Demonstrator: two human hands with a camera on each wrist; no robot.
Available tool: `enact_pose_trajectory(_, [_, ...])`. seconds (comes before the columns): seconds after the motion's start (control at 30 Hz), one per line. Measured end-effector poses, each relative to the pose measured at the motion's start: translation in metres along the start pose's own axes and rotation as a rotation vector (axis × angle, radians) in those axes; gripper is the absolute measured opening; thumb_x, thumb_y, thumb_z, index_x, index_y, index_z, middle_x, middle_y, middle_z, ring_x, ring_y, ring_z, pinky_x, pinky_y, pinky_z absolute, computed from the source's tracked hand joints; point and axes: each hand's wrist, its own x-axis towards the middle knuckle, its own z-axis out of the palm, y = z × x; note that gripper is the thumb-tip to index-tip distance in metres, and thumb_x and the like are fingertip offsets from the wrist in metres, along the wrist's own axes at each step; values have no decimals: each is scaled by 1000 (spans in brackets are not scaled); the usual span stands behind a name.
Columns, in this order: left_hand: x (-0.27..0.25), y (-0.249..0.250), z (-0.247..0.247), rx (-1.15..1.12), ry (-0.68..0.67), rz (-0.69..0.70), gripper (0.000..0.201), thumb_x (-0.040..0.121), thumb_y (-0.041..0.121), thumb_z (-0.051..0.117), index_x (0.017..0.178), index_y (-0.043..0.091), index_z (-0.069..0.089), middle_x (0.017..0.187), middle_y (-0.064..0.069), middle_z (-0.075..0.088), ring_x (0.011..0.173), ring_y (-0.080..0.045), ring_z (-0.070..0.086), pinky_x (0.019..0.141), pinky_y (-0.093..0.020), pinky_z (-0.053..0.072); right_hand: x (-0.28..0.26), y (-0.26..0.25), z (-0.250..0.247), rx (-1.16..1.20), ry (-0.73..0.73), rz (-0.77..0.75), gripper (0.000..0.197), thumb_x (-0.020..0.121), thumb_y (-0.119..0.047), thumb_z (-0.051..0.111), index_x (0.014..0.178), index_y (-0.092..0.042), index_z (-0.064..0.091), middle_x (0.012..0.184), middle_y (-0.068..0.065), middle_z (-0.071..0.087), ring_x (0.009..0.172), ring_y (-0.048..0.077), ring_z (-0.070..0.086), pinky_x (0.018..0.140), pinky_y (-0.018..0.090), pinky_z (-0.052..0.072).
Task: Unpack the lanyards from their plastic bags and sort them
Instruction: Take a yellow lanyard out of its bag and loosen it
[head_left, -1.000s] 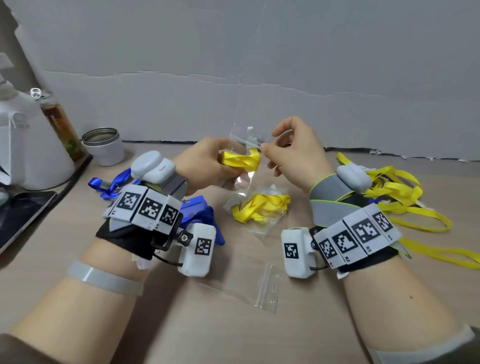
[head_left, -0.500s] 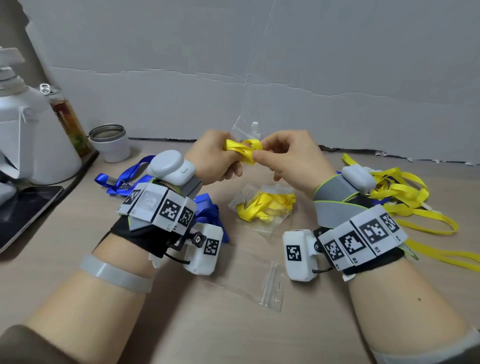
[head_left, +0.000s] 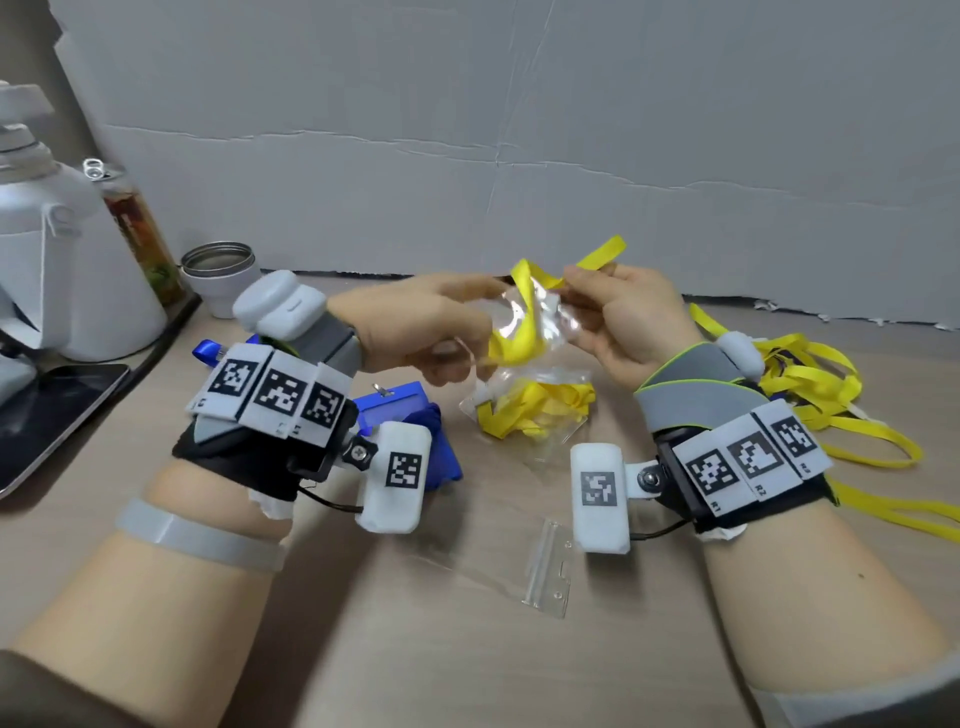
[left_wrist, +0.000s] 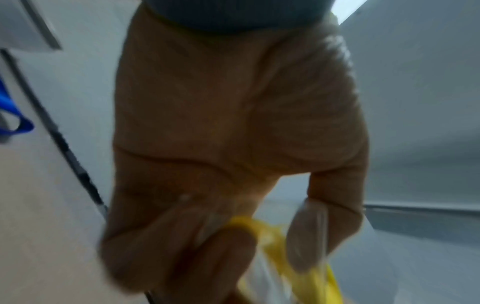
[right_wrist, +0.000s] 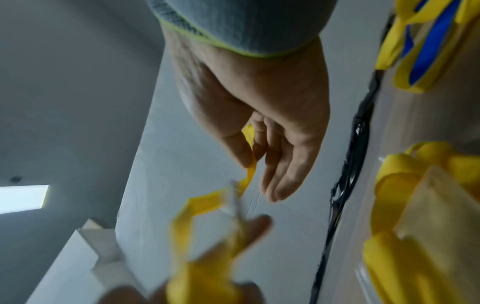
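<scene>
Ribbon, light and limp: my right hand pinches the yellow lanyard strap while my left hand clamps the slippery plastic bag; best held near its mouth.

Bagged lanyard between lanyard piles.

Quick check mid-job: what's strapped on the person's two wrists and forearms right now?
Both the left hand and the right hand are bare. Each wrist carries a black strap with a white band of three black-and-white square markers, a white tagged box on a screwed bracket with a thin black cable, and a rounded white pod on a grey cuff; the right cuff is lime-edged. The left forearm wears a translucent grey band. Dark sleeves.
</scene>
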Motion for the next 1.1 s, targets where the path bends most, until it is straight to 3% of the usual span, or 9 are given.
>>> enact_pose_trajectory(0.13, [3,-4,3,253,-16,-176,55,68,17,53,123,17,52,80,-14,68,51,-21,42,50,-25,37,4,-3,-3,141,-8,-32,6,99,-10,52,95,-6,54,91,15,72,92,31,69,87,44,57])
enact_pose_trajectory(0.2, [7,-7,3,333,58,-209,43,81,13,57,124,14,52,82,-12,68,52,-20,45,52,-25,39,1,-8,-3,205,-31,-55,7,100,-9,50,95,-4,53,83,14,71,89,31,70,89,49,56])
enact_pose_trajectory(0.33, [14,-13,-4,214,270,-153,33,90,8,56,122,14,54,77,-6,67,52,-18,46,52,-25,39,-3,-13,3,341,-61,-33,14,100,-4,48,86,-6,51,63,9,50,56,21,59,66,41,61])
enact_pose_trajectory(0.47, [10,-6,-8,-91,398,-1,20,87,5,55,104,15,59,75,-11,63,56,-20,42,55,-28,33,-3,-9,5,113,-37,36,8,97,-4,48,103,-8,52,67,4,40,45,12,36,36,17,29])
enact_pose_trajectory(0.57, [7,1,-11,-299,362,45,16,86,17,49,97,15,61,72,-10,64,54,-20,42,54,-26,33,-6,-6,7,-45,-87,55,15,94,-7,57,109,-8,54,74,3,43,48,10,30,38,15,15])
enact_pose_trajectory(0.7, [6,5,-12,-362,296,61,30,93,25,37,106,12,61,70,-13,59,50,-21,37,49,-24,32,-12,-1,10,-282,-260,75,37,88,-8,68,124,-5,59,85,6,60,45,9,37,38,16,17])
enact_pose_trajectory(0.83, [4,2,-12,-266,100,39,33,92,25,34,108,10,58,70,-17,53,48,-20,32,45,-22,30,-17,2,9,-532,-420,90,9,88,-14,69,95,-12,74,72,10,60,45,11,28,40,15,17])
enact_pose_trajectory(0.97, [2,3,-9,-122,-88,-7,55,69,22,46,121,4,55,70,-20,56,46,-20,32,47,-25,26,-10,6,5,-540,-244,62,23,89,-15,69,69,-10,59,59,6,50,45,16,32,40,18,24])
enact_pose_trajectory(1.1, [-1,2,-4,43,-127,-79,71,66,14,45,135,30,50,74,-22,62,50,-22,30,53,-29,26,-7,3,3,-262,-114,74,20,90,-3,60,72,-10,57,70,10,53,57,21,50,49,24,42])
